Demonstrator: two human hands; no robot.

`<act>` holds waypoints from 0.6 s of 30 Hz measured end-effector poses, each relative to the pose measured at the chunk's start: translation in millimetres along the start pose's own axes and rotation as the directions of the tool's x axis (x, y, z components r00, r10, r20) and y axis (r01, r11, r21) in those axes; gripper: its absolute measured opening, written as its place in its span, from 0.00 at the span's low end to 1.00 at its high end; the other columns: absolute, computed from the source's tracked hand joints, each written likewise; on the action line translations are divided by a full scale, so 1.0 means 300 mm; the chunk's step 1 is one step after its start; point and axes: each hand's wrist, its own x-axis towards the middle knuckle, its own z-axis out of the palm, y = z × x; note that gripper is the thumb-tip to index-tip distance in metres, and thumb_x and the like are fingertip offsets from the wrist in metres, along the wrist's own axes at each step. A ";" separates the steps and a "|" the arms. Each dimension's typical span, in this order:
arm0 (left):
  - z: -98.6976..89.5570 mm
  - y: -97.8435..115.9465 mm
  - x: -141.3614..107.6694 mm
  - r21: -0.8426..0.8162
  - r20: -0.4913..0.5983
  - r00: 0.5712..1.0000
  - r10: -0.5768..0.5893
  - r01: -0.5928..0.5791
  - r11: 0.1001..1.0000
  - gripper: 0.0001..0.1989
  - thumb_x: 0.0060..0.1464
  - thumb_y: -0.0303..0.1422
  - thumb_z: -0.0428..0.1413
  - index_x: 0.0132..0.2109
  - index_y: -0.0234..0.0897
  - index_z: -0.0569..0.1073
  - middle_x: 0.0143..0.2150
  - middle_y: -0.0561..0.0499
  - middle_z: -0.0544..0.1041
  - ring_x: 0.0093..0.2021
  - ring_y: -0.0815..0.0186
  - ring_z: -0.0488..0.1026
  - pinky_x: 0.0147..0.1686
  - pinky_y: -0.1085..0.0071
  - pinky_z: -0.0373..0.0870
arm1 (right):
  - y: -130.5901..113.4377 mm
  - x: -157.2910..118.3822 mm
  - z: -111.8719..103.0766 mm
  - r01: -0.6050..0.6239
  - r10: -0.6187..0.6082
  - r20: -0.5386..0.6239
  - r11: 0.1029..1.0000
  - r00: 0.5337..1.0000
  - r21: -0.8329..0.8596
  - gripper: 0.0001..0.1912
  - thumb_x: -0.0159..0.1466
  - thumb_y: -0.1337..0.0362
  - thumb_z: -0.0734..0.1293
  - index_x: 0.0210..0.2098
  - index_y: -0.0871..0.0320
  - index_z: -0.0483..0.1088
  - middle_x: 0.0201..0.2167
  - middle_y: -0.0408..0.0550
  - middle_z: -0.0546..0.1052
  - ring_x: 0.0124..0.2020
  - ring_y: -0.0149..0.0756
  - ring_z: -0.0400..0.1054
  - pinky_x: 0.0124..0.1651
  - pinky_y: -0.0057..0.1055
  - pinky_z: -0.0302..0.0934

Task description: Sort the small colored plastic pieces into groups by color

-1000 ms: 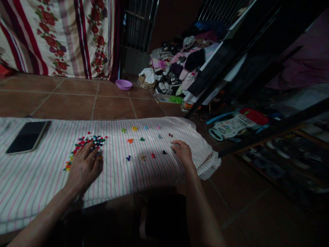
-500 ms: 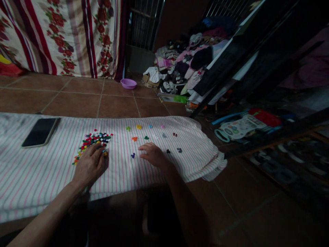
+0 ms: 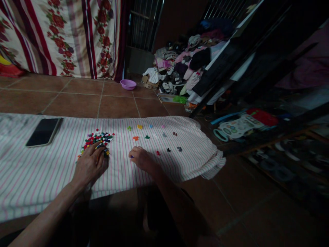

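My left hand (image 3: 89,163) rests on the near side of a pile of small coloured pieces (image 3: 96,138), fingers bent among them; what its fingertips hold, if anything, is hidden. To the right, my right hand (image 3: 141,158) is over the dark blue pieces (image 3: 132,156), its fingers drawn together and partly covering them. Small groups sorted by colour lie around it: orange (image 3: 135,138), yellow (image 3: 139,127), light green (image 3: 129,128), dark green (image 3: 147,137), red (image 3: 158,153), black (image 3: 168,150), dark grey (image 3: 179,149) and brown (image 3: 175,133).
A phone (image 3: 43,132) lies at the left on the striped cloth (image 3: 61,171). Beyond the table are a purple basin (image 3: 128,84), a heap of clothes (image 3: 182,65) and a floral curtain (image 3: 74,37). A rack stands at the right.
My right hand has moved left and a little down, onto the dark blue pieces. The red group it had covered now shows. My left hand stays at the pile, with its fingers shifted slightly.
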 end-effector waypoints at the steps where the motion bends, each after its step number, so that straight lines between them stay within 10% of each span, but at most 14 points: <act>1: -0.002 0.000 -0.001 0.001 -0.001 1.000 0.002 -0.002 1.000 0.15 0.59 0.35 0.46 0.47 0.39 0.74 0.54 0.42 0.73 0.52 0.56 0.71 0.48 0.57 0.72 | 0.003 -0.006 0.000 -0.020 0.020 0.006 1.000 1.000 0.006 0.04 0.62 0.72 0.67 0.33 0.59 0.73 0.34 0.47 0.73 0.38 0.34 0.65 0.43 0.30 0.57; 18: -0.062 -0.023 -0.043 -0.115 -0.028 1.000 0.003 -0.006 0.993 0.16 0.59 0.36 0.45 0.47 0.39 0.74 0.55 0.43 0.72 0.55 0.56 0.70 0.54 0.55 0.71 | -0.043 -0.008 0.083 -0.187 0.198 -0.140 0.979 0.970 0.087 0.07 0.63 0.73 0.63 0.33 0.58 0.72 0.36 0.48 0.72 0.42 0.37 0.63 0.49 0.33 0.57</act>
